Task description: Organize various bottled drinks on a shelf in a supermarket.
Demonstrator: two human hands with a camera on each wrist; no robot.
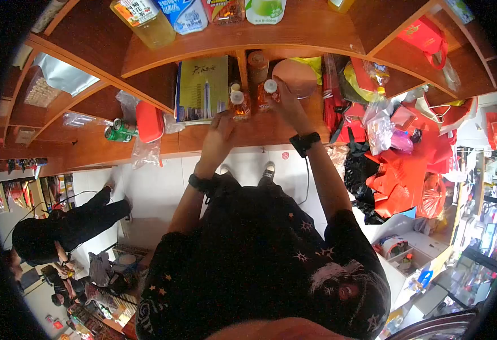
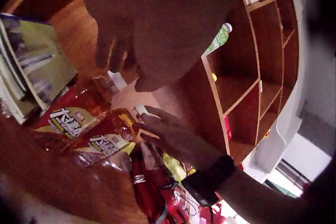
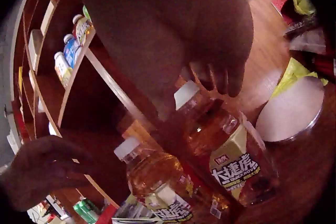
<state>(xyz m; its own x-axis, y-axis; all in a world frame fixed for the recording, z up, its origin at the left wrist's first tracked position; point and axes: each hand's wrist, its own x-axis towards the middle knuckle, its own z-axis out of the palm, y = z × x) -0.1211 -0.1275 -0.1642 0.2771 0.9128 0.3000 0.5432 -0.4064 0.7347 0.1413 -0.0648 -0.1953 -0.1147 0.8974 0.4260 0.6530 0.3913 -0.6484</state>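
Note:
Two bottles of amber drink with white caps and gold-black labels stand side by side on the wooden shelf: a left bottle (image 3: pixel 160 184) and a right bottle (image 3: pixel 236 161). My right hand (image 1: pixel 287 106) grips the right bottle near its neck, thumb on one side and fingers on the other in the right wrist view. Beside the left bottle, my left hand (image 1: pixel 219 136) is held with relaxed fingers, apart from it and holding nothing. A green-covered book (image 1: pixel 203 85) leans behind the left bottle. A round pinkish lid (image 1: pixel 295 78) lies behind the right one.
Drink bottles (image 1: pixel 183 14) line the shelf above. Green cans (image 1: pixel 121 130) and a red container (image 1: pixel 149 122) stand at the left. Red bags (image 1: pixel 398 178) and plastic wrappings crowd the right. A shelf divider (image 1: pixel 241 68) rises behind the bottles. Another person (image 1: pixel 61 226) is at far left.

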